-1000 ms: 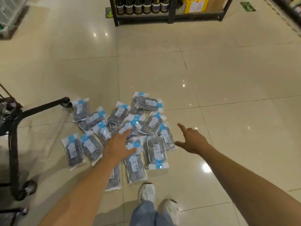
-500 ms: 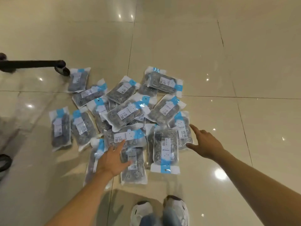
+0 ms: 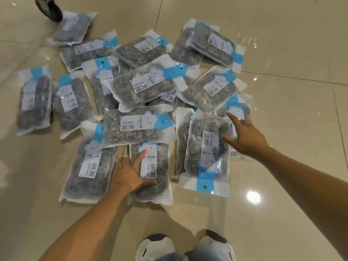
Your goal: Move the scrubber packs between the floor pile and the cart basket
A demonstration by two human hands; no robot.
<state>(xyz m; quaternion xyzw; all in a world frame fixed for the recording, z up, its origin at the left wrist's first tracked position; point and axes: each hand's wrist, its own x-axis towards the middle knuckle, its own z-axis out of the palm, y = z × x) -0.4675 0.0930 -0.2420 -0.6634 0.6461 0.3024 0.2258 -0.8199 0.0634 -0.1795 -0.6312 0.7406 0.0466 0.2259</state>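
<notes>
Two open hands are laid on packets of steel scourers spread over a tiled floor.

The left hand (image 3: 131,174) is spread flat, fingers straight, on the nearest packet (image 3: 152,172), with nothing gripped; that packet lies label-up at the front of the heap, just beside another packet (image 3: 90,166) on its left. The right hand (image 3: 243,136) is also open, its fingers extended over the edge of an upside-down packet (image 3: 205,155) and a smaller one (image 3: 238,108) behind it. More packets (image 3: 143,85) are piled beyond, overlapping. A dark wheel (image 3: 49,8) is seen at the far left, and white shoes (image 3: 156,245) at the bottom.
</notes>
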